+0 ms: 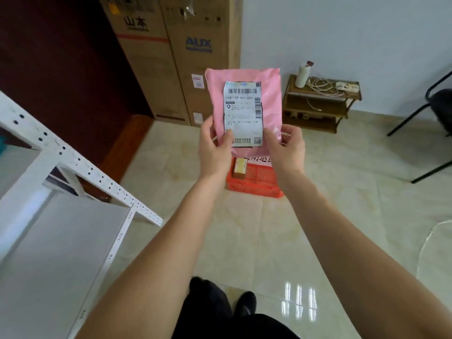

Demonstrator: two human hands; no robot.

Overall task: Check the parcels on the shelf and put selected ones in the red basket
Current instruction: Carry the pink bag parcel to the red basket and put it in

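A pink plastic parcel point(271, 99) with a white shipping label is held upright in front of me, label facing me. My left hand point(214, 148) grips its lower left corner and my right hand point(285, 149) grips its lower right corner. Below and behind the parcel, the red basket point(254, 184) stands on the floor, partly hidden by my hands; a small brown box point(239, 168) lies inside it. The white metal shelf point(61, 216) is at my left, its visible boards bare.
Two tall cardboard boxes point(176, 57) stand against the back wall. A low wooden rack point(320, 104) with cables, a power strip and a white bottle is at the right. A black chair point(435, 113) is at the far right. The floor is glossy tile.
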